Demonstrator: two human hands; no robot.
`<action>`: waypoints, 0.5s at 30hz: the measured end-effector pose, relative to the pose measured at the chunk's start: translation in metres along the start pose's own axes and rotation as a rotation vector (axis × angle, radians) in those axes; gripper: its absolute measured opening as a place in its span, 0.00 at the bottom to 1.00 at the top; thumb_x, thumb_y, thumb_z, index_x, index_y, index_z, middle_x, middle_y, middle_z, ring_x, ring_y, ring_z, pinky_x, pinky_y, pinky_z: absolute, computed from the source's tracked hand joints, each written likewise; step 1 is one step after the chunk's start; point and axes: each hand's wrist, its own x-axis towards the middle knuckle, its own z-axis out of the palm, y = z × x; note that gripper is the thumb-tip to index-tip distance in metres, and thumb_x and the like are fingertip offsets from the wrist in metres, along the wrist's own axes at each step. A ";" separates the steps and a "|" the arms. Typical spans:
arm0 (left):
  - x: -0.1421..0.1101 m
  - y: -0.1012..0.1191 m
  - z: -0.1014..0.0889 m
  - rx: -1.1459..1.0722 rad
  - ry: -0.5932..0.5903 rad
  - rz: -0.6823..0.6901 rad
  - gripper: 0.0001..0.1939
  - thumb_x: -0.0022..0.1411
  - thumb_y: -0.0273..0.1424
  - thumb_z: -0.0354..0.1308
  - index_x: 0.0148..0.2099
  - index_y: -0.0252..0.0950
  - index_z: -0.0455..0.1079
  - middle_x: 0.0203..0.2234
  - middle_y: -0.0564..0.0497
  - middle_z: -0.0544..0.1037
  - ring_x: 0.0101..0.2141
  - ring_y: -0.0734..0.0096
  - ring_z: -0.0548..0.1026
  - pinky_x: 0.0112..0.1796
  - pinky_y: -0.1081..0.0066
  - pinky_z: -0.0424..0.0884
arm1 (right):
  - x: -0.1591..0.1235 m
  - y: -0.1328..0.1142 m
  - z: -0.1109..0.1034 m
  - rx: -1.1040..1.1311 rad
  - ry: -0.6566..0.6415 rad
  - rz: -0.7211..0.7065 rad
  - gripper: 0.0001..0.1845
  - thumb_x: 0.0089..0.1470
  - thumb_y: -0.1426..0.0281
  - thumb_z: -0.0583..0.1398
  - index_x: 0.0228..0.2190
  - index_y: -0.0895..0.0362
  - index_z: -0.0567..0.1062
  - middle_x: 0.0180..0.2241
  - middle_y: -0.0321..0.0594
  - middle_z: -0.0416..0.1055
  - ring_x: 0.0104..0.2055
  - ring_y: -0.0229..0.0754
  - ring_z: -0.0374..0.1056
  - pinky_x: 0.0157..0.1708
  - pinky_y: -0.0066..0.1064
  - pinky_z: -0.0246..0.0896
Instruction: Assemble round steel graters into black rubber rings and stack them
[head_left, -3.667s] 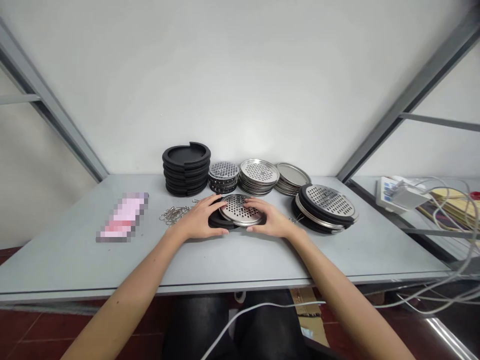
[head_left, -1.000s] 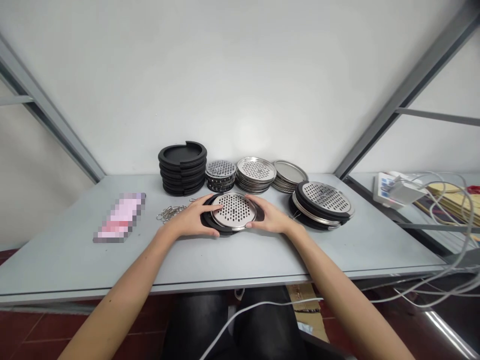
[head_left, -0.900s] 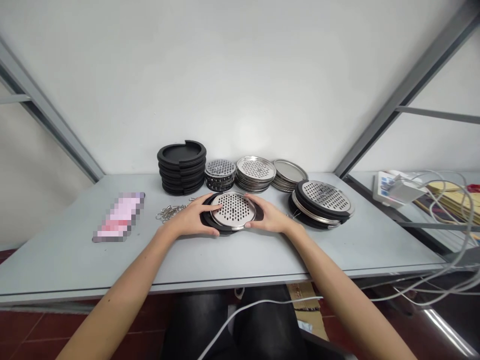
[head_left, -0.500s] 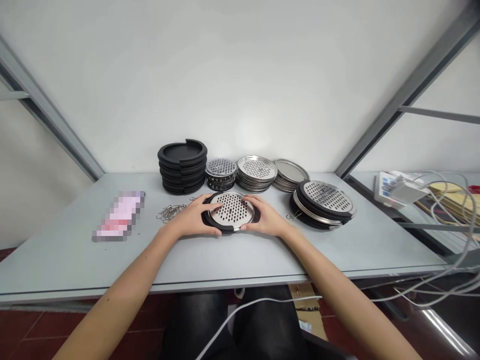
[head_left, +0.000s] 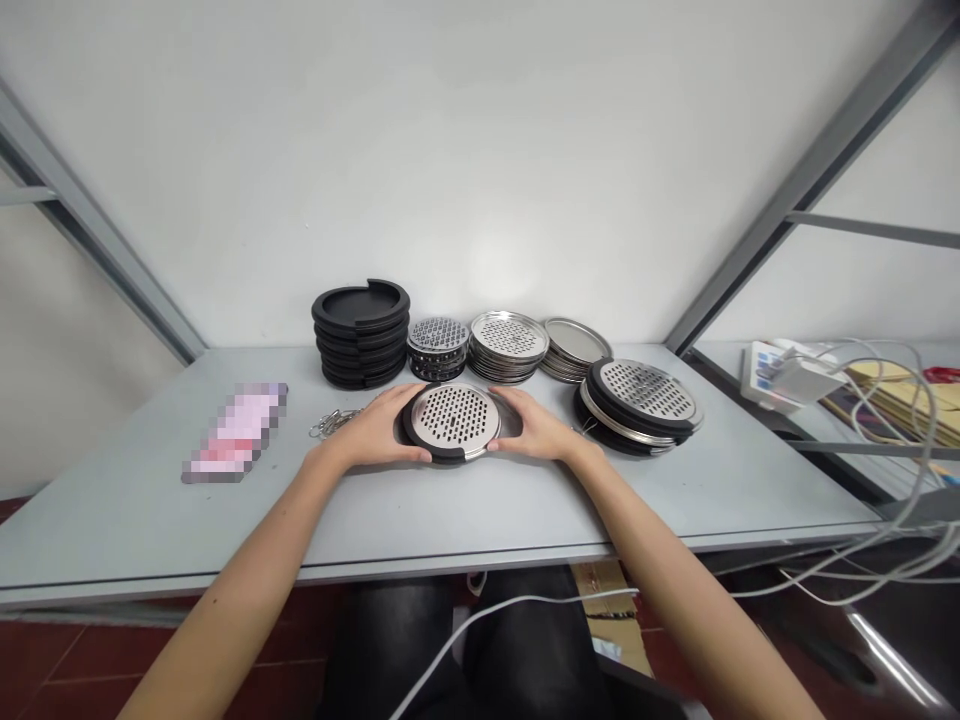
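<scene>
Between my hands lies a round grater (head_left: 456,418), a perforated metal disc with a black rim showing along its left and lower edge. My left hand (head_left: 381,432) curves around the black left side, thumb low at the front. On the opposite side my right hand (head_left: 531,428) holds the metal edge, with the thumb at its lower right and the fingers behind. Just left of my left hand is a small heap of metal clips (head_left: 330,424), partly hidden by it. To the right of my right hand sits a tilted stack of assembled graters (head_left: 643,400).
Along the wall stand black round holders (head_left: 361,340), small grater discs (head_left: 438,348), larger grater discs (head_left: 508,345) and plain metal discs (head_left: 576,345). A blurred phone (head_left: 238,430) lies left on the grey table (head_left: 465,515). Cables and a power strip (head_left: 765,375) are at right.
My fingers have drawn off the perforated face to the grater's edges. The black piece that showed at its right side is out of sight. The view has shifted slightly.
</scene>
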 end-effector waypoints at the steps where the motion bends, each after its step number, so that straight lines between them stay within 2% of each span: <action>1: 0.000 0.000 -0.001 0.002 -0.009 0.013 0.52 0.43 0.50 0.71 0.66 0.41 0.54 0.62 0.42 0.62 0.61 0.47 0.60 0.60 0.53 0.57 | 0.000 0.000 0.000 -0.006 -0.006 -0.009 0.54 0.39 0.46 0.67 0.61 0.58 0.60 0.61 0.57 0.59 0.62 0.61 0.56 0.61 0.56 0.51; 6: 0.001 -0.003 -0.001 0.015 -0.049 0.030 0.47 0.45 0.51 0.69 0.63 0.39 0.58 0.57 0.42 0.66 0.58 0.49 0.63 0.58 0.55 0.61 | 0.000 -0.003 0.001 -0.031 -0.021 -0.024 0.53 0.41 0.45 0.66 0.61 0.59 0.61 0.62 0.57 0.58 0.64 0.60 0.54 0.62 0.56 0.49; 15: 0.002 -0.005 0.004 -0.009 -0.006 0.002 0.49 0.42 0.52 0.70 0.62 0.40 0.60 0.57 0.43 0.68 0.58 0.47 0.64 0.58 0.54 0.61 | 0.002 -0.009 0.006 -0.026 0.029 -0.074 0.51 0.39 0.45 0.67 0.59 0.58 0.64 0.59 0.55 0.63 0.61 0.61 0.59 0.61 0.56 0.51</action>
